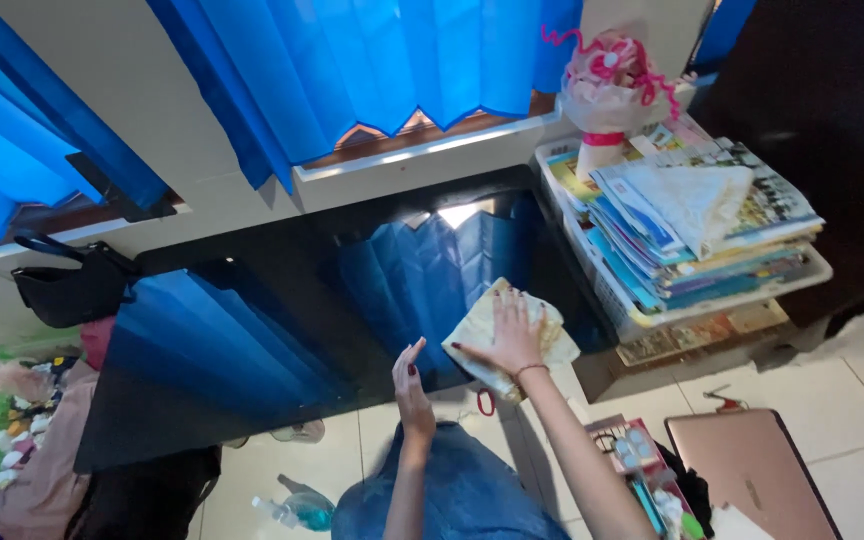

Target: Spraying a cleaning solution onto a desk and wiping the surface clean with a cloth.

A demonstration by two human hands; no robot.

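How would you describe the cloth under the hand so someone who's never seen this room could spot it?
Start at the glossy black table below the blue curtains. At its near right corner, beside the white tray of stacked magazines, the right hand presses flat on the cloth. It is the only pale yellow, crumpled thing on that dark surface.

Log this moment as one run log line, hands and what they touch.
right hand: flat on cloth | cloth: on glossy black tabletop | left hand: open at table edge, holding nothing
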